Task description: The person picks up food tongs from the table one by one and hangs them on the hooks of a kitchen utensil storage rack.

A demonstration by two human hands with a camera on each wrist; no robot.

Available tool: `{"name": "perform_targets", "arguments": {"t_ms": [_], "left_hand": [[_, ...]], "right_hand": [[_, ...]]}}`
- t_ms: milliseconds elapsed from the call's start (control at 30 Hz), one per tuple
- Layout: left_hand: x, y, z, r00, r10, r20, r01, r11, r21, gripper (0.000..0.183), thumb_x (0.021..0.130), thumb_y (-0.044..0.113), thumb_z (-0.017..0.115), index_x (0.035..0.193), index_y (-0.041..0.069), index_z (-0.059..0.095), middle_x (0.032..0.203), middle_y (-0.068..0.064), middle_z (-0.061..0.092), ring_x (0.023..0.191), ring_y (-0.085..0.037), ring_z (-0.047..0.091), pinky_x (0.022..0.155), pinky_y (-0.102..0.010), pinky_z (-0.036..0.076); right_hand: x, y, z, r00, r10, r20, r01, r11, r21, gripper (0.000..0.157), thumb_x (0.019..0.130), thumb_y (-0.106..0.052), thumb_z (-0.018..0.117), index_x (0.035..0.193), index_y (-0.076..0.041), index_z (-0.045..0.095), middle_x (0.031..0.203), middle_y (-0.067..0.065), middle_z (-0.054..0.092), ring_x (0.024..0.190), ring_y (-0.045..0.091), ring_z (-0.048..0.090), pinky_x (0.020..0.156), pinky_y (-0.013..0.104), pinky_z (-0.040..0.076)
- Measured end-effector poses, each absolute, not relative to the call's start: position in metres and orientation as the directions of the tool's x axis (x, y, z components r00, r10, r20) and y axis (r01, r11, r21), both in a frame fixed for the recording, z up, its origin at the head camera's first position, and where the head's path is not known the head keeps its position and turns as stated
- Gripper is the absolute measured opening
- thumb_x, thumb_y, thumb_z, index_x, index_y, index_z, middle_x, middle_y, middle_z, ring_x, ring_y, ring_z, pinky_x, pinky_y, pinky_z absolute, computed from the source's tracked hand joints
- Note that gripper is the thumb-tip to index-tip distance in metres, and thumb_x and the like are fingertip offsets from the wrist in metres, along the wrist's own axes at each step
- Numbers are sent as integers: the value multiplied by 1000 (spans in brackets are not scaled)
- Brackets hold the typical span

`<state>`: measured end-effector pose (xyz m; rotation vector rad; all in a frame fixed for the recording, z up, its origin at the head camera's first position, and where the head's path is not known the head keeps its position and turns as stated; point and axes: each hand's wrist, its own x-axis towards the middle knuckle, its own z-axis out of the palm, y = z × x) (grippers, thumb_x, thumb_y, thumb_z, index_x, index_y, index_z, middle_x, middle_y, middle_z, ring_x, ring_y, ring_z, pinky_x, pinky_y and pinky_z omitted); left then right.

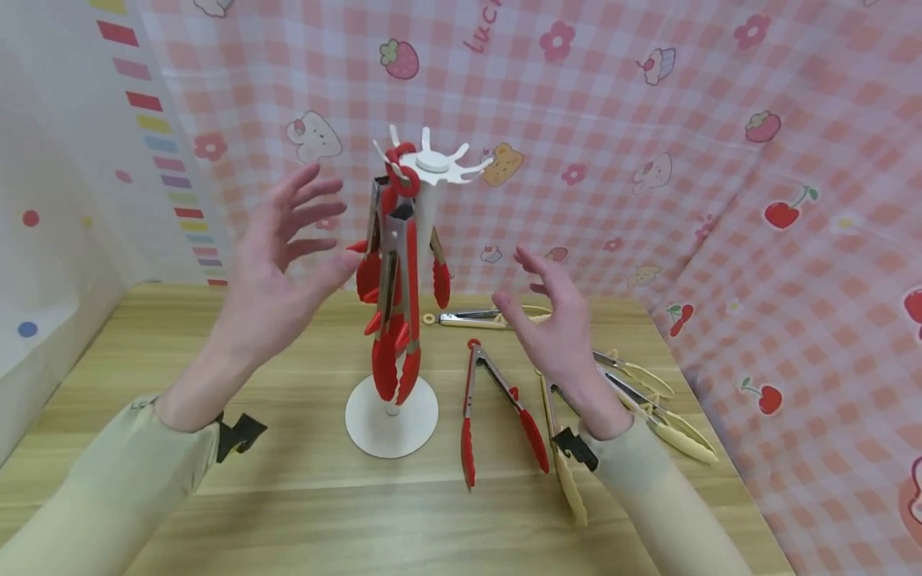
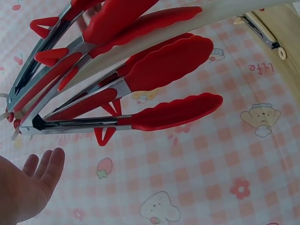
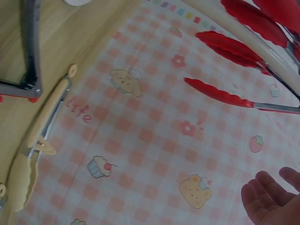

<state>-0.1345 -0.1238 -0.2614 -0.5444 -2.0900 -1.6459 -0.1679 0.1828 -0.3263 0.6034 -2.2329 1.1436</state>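
Several red-tipped tongs [image 1: 409, 376] hang from the hooked top [image 1: 432, 162] of a white stand [image 1: 358, 428]; those in front partly hide the others and the pole. My left hand [image 1: 277, 260] is raised just left of them, fingers spread, holding nothing. In the left wrist view, the hand [image 2: 28, 190] shows apart from the hanging tongs [image 2: 173, 111]. To the stand's right my right hand [image 1: 558, 324] hovers above the table with loosely bent fingers and nothing in them. The right wrist view shows the same hand [image 3: 272, 201] below and apart from the hanging red tongs [image 3: 218, 93].
One spread pair of red tongs [image 1: 468, 448] lies on the wooden table [image 1: 288, 504], right of the stand. Cream tongs [image 1: 471, 322] lie behind it, with several more cream tongs [image 1: 680, 436] at the right, partly under my right arm. A checked pink cloth [image 1: 461, 88] encloses the back and right.
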Motion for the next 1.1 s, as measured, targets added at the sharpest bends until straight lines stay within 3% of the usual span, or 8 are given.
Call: {"name": "perform_targets", "arguments": {"t_ms": [233,400,533,700,867,1100], "left_hand": [[-155,-113,-249,-804,86,588,594,143,792,80,94,6,72,163,26,34,158,3,53,143,-19,55,113,-32,49],[-171,-108,-238,-770,158,619,636,111,763,84,92,20,78,163,22,33,161,-2,50,147,-22,51,121,-46,44],[-179,-104,-231,-768,212,605,635,121,763,83,93,13,76,164,20,33,162,-5,48,148,-21,49,124,-53,41],[-185,-100,-228,-770,229,595,630,127,766,78,94,4,70,163,19,36,160,-9,50,145,-26,54,123,-51,43],[-189,-97,-227,-770,234,593,625,94,775,72,95,2,68,159,17,41,152,-11,57,134,-26,62,115,-39,48],[-192,-94,-226,-761,252,597,632,84,770,53,95,0,69,146,4,54,128,5,63,119,-17,64,102,-30,51]], "right_hand": [[-165,189,-346,-797,-183,575,-542,637,-548,64,92,-23,80,149,-6,57,149,16,63,135,34,61,106,52,54],[-161,192,-362,-851,-227,474,-481,699,-529,69,91,-30,81,152,-9,54,150,16,61,139,36,57,115,56,48],[-158,195,-376,-892,-248,377,-421,759,-497,73,92,-39,80,153,-9,52,150,17,60,139,39,57,115,59,48],[-157,200,-390,-928,-278,249,-362,830,-423,77,93,-47,77,155,-12,50,154,17,58,142,40,56,116,60,47],[-159,204,-401,-947,-284,150,-321,864,-387,80,93,-50,76,157,-12,48,157,17,55,144,40,54,117,59,46],[-159,205,-415,-960,-275,58,-279,903,-328,82,92,-52,76,156,-8,48,152,20,59,141,40,56,115,56,49]]}}
